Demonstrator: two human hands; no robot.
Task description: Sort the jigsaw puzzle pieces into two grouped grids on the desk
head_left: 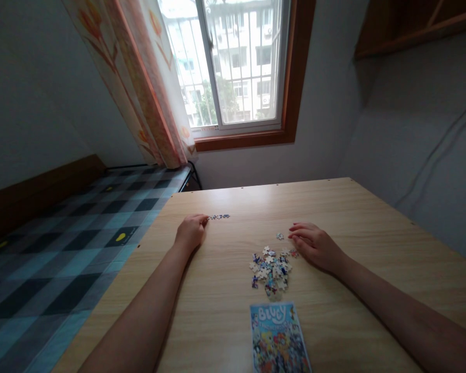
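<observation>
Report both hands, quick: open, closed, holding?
Left hand: at the row of jigsaw pieces; grip cannot be told.
Right hand: loosely open beside the jigsaw pile, nothing visibly held.

A wood-framed window point(241, 67) is glowing brightly beyond the left grip point(191, 230), a checked bed point(72, 243) is standing left of that grip, a flowered curtain point(135, 77) is hanging at the bed's far end, and a wooden shelf point(427, 37) is jutting from a grey wall point(407, 98) above and right of the right grip point(314, 244).

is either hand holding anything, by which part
The left hand is at the left end of the puzzle-piece row; whether it grips there cannot be told. No hold shows in the right hand.
</observation>
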